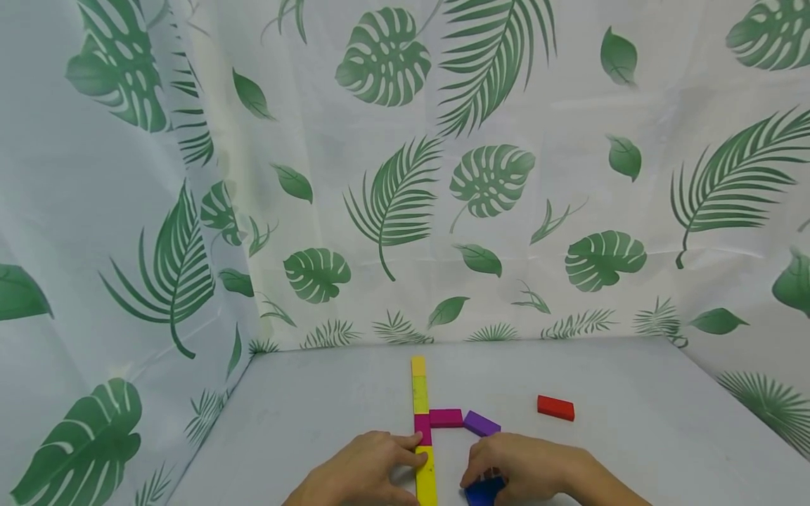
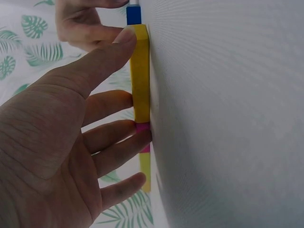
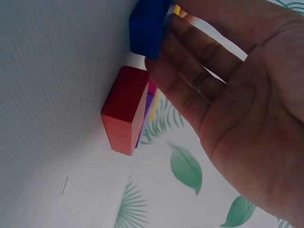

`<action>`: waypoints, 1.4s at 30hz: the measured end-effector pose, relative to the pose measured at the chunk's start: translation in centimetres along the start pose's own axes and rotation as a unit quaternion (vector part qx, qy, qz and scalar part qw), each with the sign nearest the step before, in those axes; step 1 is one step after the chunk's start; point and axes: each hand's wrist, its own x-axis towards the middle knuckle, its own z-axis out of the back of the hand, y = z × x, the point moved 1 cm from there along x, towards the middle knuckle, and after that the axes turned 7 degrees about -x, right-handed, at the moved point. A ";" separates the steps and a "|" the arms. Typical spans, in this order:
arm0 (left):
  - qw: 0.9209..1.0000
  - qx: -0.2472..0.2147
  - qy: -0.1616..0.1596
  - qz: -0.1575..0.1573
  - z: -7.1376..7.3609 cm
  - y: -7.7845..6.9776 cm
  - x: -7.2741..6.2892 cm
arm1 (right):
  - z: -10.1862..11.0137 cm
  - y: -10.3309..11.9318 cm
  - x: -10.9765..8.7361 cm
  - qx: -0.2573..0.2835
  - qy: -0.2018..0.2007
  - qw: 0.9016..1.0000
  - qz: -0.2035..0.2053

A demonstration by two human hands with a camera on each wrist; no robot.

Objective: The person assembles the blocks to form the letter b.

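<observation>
A straight row of blocks runs away from me: a long yellow block (image 1: 427, 485), a magenta block (image 1: 422, 424), a yellow-green block (image 1: 420, 395) and a lighter yellow end (image 1: 418, 365). My left hand (image 1: 361, 469) lies along the row's left side, fingertips touching the yellow and magenta blocks. In the left wrist view its fingers are nearly straight and the thumb rests at the yellow block's near end. My right hand (image 1: 528, 462) pinches a blue block (image 1: 483, 491) to the right of the row, partly covering it.
Another magenta block (image 1: 446, 418) branches right from the row. A purple block (image 1: 482, 424) slants beyond its end, just past my right hand. Farther right, a red block (image 1: 556, 407) lies alone on the pale tabletop (image 1: 633, 407). Leaf-printed curtains (image 1: 405, 295) enclose the back and sides.
</observation>
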 end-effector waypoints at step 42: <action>0.999 -0.022 -0.004 0.033 -0.1 -0.1 0.1 | 0.7 0.0 -0.8 0.001 0.008 1.000 0.001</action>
